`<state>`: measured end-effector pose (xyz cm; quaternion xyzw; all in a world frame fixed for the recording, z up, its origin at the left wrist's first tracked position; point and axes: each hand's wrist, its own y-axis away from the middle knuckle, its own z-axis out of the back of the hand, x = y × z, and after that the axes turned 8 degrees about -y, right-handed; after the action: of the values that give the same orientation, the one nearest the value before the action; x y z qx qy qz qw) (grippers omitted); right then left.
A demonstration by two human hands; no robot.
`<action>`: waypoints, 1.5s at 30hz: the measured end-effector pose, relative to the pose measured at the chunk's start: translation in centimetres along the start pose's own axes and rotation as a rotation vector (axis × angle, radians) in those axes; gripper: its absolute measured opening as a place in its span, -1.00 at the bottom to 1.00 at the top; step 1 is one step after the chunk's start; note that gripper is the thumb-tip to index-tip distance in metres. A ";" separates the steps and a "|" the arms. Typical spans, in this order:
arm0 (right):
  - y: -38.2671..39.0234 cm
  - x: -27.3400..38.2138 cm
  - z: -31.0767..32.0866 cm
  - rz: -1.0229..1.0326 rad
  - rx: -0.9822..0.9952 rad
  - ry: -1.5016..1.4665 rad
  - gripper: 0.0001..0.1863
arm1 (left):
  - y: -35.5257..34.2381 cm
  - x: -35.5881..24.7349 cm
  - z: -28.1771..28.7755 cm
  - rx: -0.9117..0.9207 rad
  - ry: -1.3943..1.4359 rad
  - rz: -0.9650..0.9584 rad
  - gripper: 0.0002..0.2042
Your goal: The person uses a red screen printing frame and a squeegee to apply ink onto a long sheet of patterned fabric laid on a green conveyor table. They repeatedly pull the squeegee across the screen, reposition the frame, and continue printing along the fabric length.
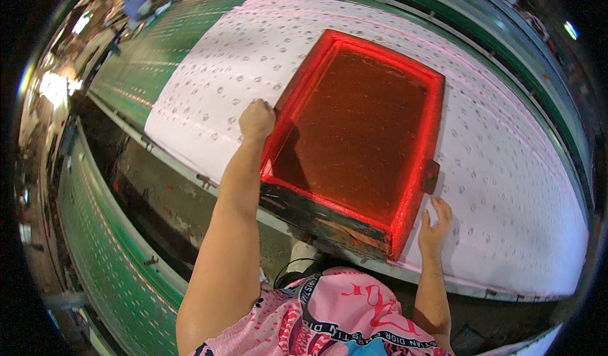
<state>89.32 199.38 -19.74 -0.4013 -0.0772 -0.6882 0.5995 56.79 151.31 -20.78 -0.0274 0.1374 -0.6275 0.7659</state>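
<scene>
Head view: red-rimmed screen frame (pixel 361 131) over spotted white cloth (pixel 202 84) on green tabletop (pixel 136 65). Left hand (pixel 256 120) curls tight at frame's left side; can't tell what's inside. Right hand (pixel 436 226) loosely spread, near block handle (pixel 430 177). Best: grip both sides, keep level, don't smear.

A raised red frame (pixel 329 202) blocks the middle; white cloth (pixel 202 96) lies free on both sides.

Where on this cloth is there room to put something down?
Left of the red frame, the white printed cloth lies uncovered out to the green tabletop. Another patch lies right of the frame and right hand. It's crowded along the frame's left edge, by the left hand, and around the dark block near the right hand.
</scene>
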 end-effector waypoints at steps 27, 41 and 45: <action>-7.3 -0.8 -2.2 -0.866 -0.042 -0.933 -0.25 | -2.1 2.0 -1.3 0.237 0.262 0.084 -0.45; -11.0 4.5 -0.3 -0.564 -0.126 -1.041 -0.36 | -9.9 13.3 -8.7 0.278 0.636 0.053 -0.54; -10.0 1.6 3.2 -0.563 -0.194 -0.966 -0.38 | -6.3 3.5 -4.9 0.417 0.552 0.087 -0.57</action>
<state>82.00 202.71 -12.88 -0.6877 -0.3833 -0.5637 0.2497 50.15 147.28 -24.79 0.3061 0.2092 -0.5926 0.7151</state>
